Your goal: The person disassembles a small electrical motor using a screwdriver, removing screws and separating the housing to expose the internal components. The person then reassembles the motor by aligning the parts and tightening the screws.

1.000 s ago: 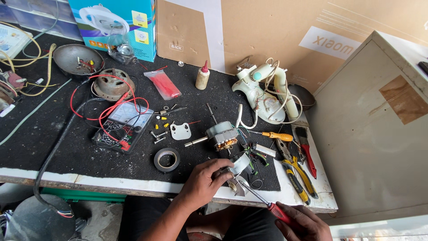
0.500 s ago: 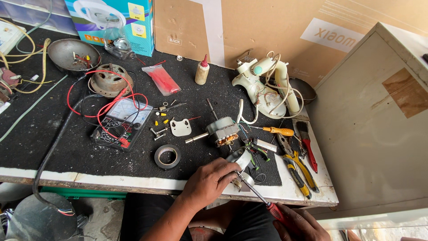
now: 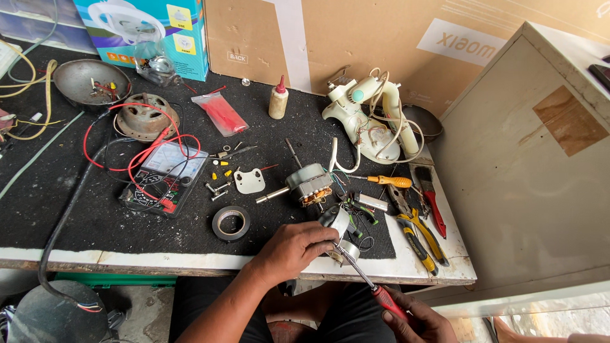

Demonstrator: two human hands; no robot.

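Left hand (image 3: 293, 248) grips a metal part (image 3: 337, 222); right hand (image 3: 413, 317) clasps a red-handled screwdriver (image 3: 365, 279); a blue box (image 3: 149, 32) stands behind, beside brown cardboard (image 3: 356, 38).

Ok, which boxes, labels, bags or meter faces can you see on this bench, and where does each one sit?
Fan box: back left, upright, blue-green with a white fan picture and yellow stickers.
Cardboard sheets: along the back, brown, with small white labels and a white strip.
Plastic bag: clear, flat, red parts inside, in front of the fan box.
Multimeter: left of centre, flat, pale dial face, red leads across it.
Cabinet patch: brown tape square on the grey cabinet, right.
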